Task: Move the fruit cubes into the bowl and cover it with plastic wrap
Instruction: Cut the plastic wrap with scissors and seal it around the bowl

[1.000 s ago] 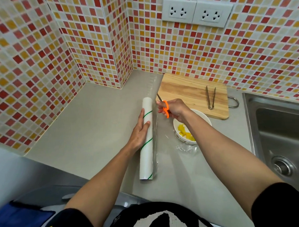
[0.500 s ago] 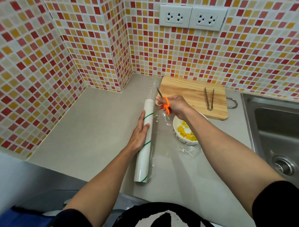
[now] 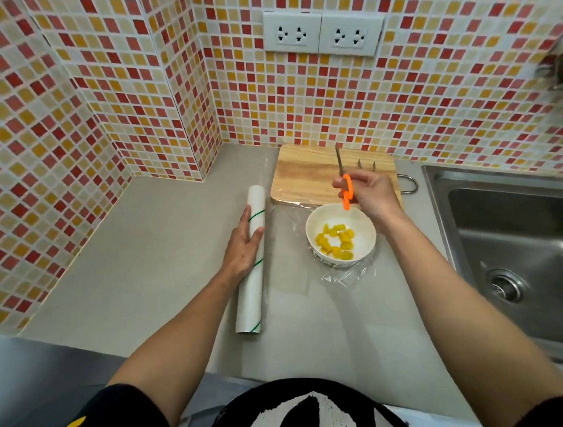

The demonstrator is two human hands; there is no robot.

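Note:
A white bowl (image 3: 362, 248) with yellow fruit cubes (image 3: 336, 241) stands on the grey counter. A clear sheet of plastic wrap (image 3: 344, 276) lies around and under it. To its left lies the white plastic wrap roll (image 3: 253, 292). My left hand (image 3: 243, 247) rests on the roll with straight fingers. Just beyond the bowl, my right hand (image 3: 371, 195) grips orange-handled scissors (image 3: 346, 191), their blades pointing up and away over the cutting board.
A wooden cutting board (image 3: 307, 175) lies behind the bowl, with metal tongs (image 3: 366, 165) partly hidden by my right hand. A steel sink (image 3: 514, 254) is at the right. Tiled walls close off the back and left.
My right hand has moved the scissors to the right, away from the roll's far end, and now holds them beyond the bowl. My left hand stays on the roll.

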